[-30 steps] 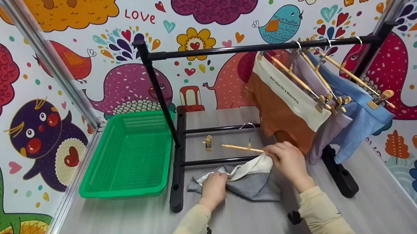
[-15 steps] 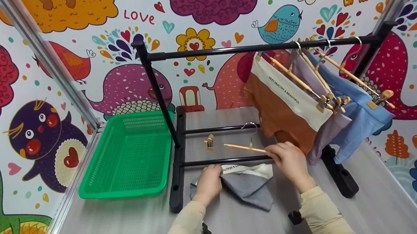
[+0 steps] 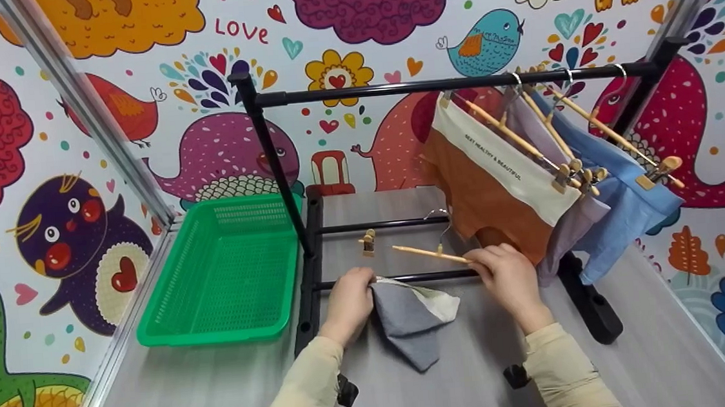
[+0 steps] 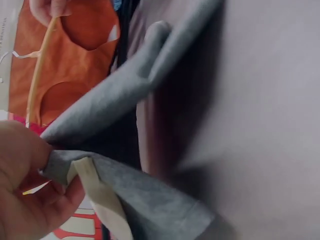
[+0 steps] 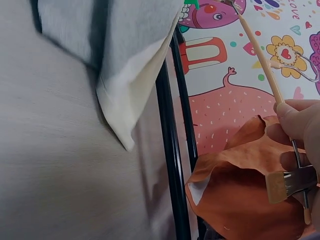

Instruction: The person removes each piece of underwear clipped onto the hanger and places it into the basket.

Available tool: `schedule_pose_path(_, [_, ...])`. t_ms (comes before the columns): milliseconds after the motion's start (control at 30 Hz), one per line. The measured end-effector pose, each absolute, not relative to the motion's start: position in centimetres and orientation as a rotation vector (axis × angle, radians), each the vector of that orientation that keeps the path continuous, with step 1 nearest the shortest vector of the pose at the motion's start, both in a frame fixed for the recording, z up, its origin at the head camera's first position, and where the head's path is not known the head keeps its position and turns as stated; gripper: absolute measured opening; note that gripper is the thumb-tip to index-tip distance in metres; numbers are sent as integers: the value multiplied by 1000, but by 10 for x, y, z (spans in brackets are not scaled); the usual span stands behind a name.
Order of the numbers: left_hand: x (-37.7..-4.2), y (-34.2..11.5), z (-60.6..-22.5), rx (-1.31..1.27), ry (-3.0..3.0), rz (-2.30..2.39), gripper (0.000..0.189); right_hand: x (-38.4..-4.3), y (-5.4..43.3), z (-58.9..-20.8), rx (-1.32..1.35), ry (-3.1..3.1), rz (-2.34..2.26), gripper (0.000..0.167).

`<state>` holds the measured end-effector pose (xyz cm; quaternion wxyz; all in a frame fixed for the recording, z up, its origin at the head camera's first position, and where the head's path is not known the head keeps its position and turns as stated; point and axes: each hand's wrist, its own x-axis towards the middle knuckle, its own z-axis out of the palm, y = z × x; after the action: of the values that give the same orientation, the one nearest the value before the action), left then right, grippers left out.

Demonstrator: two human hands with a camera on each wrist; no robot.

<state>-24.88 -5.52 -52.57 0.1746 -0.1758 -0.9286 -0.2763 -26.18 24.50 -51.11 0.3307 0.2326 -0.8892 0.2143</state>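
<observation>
My left hand point(image 3: 349, 303) pinches a pair of grey underpants point(image 3: 408, 329) with a white waistband by one end. The cloth hangs folded from my fingers in front of the rack, its white corner point(image 5: 131, 117) pointing down in the right wrist view. My right hand point(image 3: 509, 280) grips one end of a wooden clip hanger point(image 3: 432, 253) with a metal hook. One hanger clip point(image 3: 369, 242) shows at the far left end; the other clip point(image 5: 290, 184) is beside my right fingers in the right wrist view. The hanger and the underpants are apart.
On the black rack's top rail point(image 3: 366, 90) hang orange-brown underpants point(image 3: 483, 174), a mauve garment point(image 3: 558, 266) and a blue garment point(image 3: 628, 202), all on clip hangers. A green basket point(image 3: 230, 333) stands left of the rack. Patterned walls enclose the table.
My left hand has moved left and slightly up, lifting the grey underpants away from the hanger end. My right hand stays nearly in place with the hanger.
</observation>
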Motion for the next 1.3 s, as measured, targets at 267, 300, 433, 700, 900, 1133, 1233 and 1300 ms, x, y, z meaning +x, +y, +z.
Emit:
schedule_pose_path(267, [-253, -69, -506, -495, -2537, -796, 17, -263, 246, -510, 588, -2323, 569, 20])
schedule_pose_path(300, [-254, -71, -503, -499, -2522, -793, 16, -263, 247, -510, 587, -2324, 569, 20])
schedule_pose_path(433, [-257, -81, -488, -499, -2473, -798, 14, -263, 249, -510, 578, -2335, 570, 20])
schedule_pose_path(700, [-257, -105, -458, -456, -2408, -791, 15, -263, 253, -504, 550, -2375, 584, 18])
schedule_pose_path(900, [-255, -121, -442, -405, -2420, -801, 17, -265, 258, -501, 557, -2360, 567, 19])
schedule_pose_path(1133, [-254, -138, -428, -372, -2417, -787, 16, -265, 261, -499, 560, -2353, 560, 19])
schedule_pose_path(1233, [-254, -145, -422, -345, -2413, -787, 17, -265, 263, -497, 551, -2360, 556, 17])
schedule_pose_path(1300, [-254, -150, -417, -325, -2411, -788, 17, -264, 264, -495, 546, -2359, 553, 18])
